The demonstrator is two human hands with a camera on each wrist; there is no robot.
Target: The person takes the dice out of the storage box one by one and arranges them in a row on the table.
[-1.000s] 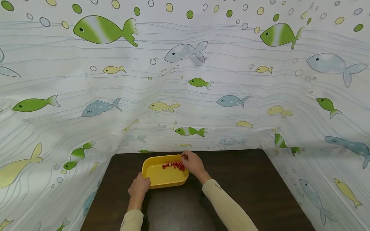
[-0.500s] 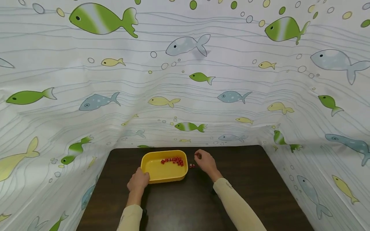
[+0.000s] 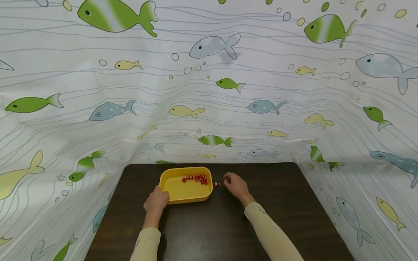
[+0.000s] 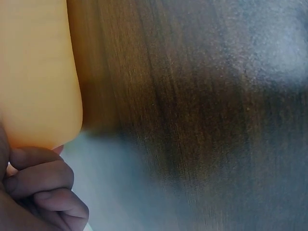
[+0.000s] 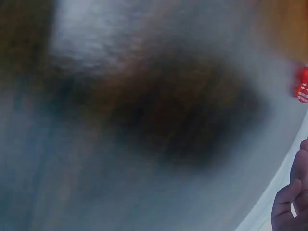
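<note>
A yellow tray [image 3: 183, 200] sits toward the far side of the table, with several red dice [image 3: 197, 178] bunched at its back right. My left hand [image 3: 156, 199] holds the tray's near left corner, the thumb over the rim; the left wrist view shows the curled fingers [image 4: 43, 178] under the tray's edge. Right of the tray, a few red dice [image 3: 217, 185] lie close together on the table. My right hand [image 3: 236, 185] is just beyond them, finger and thumb pinched together; a sliver of red shows at the fingertips in the right wrist view, the rest of that die hidden.
The dark brown wooden table [image 3: 202, 232] reaches back to a white fish-print curtain [image 3: 209, 123], which also hangs along both sides. White dots show on a red die [image 5: 302, 92] at the right edge of the right wrist view.
My right hand has left the tray's right end and moved right, uncovering the dice on the table beside it. My left hand keeps its grip on the tray. The head view has tilted slightly down.
</note>
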